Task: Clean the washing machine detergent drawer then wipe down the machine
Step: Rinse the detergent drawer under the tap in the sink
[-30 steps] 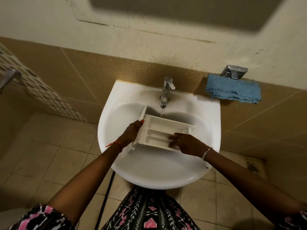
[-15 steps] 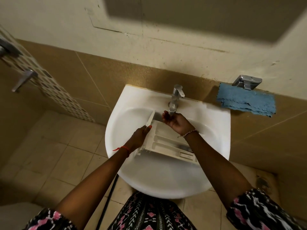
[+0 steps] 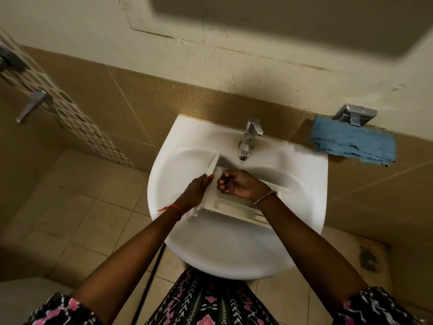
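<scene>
Tan bathroom tiles back a white sink [image 3: 164, 184], where the detergent drawer [image 3: 229, 206] lies in the basin below the faucet [image 3: 249, 137]. The left hand [image 3: 195, 190] grips its upright front panel; the right hand [image 3: 241, 186] hovers over its compartments, fingers curled around nothing visible.

Sink [image 3: 178, 174]: glossy white ceramic. Detergent drawer [image 3: 230, 206]: smooth white plastic. Tap [image 3: 248, 137]: polished metal. Cloth [image 3: 353, 143]: blue, nubbly fabric. Wall tiles [image 3: 145, 95]: matt, speckled brown.
</scene>
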`<state>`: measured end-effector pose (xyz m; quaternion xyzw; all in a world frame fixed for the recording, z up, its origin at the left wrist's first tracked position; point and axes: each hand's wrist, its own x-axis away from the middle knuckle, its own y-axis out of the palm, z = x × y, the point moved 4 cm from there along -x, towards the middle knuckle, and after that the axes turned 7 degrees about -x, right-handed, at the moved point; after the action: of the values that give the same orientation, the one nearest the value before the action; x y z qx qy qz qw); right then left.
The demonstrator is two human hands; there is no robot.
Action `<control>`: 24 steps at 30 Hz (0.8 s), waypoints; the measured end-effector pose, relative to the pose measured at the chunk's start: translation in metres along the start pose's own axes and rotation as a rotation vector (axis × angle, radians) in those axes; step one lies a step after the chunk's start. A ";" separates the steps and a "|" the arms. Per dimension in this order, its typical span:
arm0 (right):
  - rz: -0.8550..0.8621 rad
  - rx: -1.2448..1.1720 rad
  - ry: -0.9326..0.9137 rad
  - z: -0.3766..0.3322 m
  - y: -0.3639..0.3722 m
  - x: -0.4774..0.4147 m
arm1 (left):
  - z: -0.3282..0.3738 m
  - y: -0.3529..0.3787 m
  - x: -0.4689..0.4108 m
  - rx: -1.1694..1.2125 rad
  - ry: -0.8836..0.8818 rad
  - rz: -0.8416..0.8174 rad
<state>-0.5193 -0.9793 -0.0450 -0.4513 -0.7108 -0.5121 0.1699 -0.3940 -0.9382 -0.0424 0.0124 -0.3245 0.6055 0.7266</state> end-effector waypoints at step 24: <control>0.078 -0.494 -0.216 -0.025 -0.047 -0.005 | 0.002 0.003 0.001 0.036 0.034 -0.018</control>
<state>-0.5604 -1.0069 -0.0644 -0.5580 -0.5604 -0.6120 -0.0026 -0.3979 -0.9376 -0.0417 0.0179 -0.3011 0.6049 0.7370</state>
